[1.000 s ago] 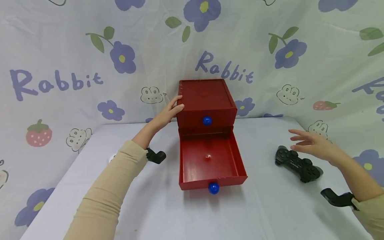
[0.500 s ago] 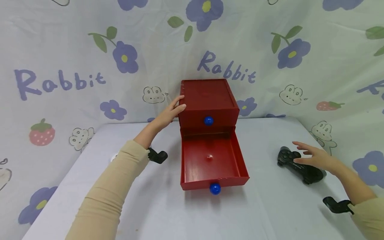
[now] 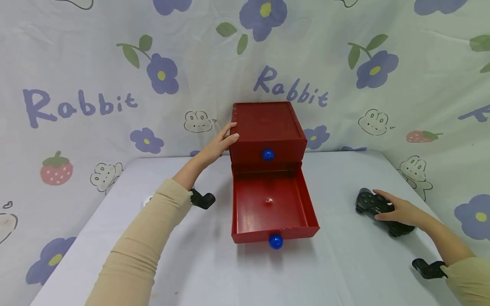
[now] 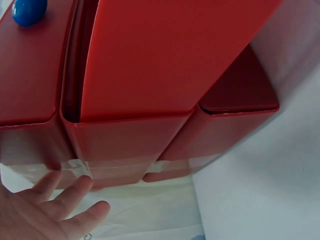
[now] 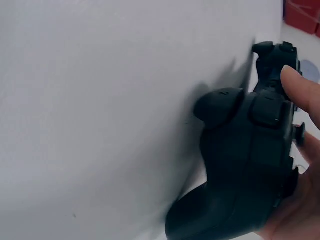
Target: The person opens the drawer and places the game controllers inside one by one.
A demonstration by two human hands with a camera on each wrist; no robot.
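A red drawer cabinet (image 3: 268, 121) with blue knobs stands at the back middle in the head view. Its upper drawer is closed. Below it a red drawer (image 3: 268, 204) is pulled out, with nothing lying in it. My left hand (image 3: 214, 148) rests against the cabinet's left side, fingers spread; the left wrist view shows these fingers (image 4: 75, 195) beside the taped cabinet units. On the right of the table, my right hand (image 3: 400, 210) grips a black game controller (image 3: 369, 202) from above, covering part of it. In the right wrist view the controller (image 5: 245, 160) fills the middle.
A white table (image 3: 206, 263) lies beneath everything, with a patterned cloth (image 3: 199, 63) hanging behind. A small white object (image 3: 147, 200) is mostly hidden behind my left sleeve. In the left wrist view, another red unit (image 4: 242, 85) sits under the pulled-out drawer.
My right hand has come down from above the game controller onto it, thumb and fingers closing about it. The left hand stays at the cabinet. The head view has shifted slightly.
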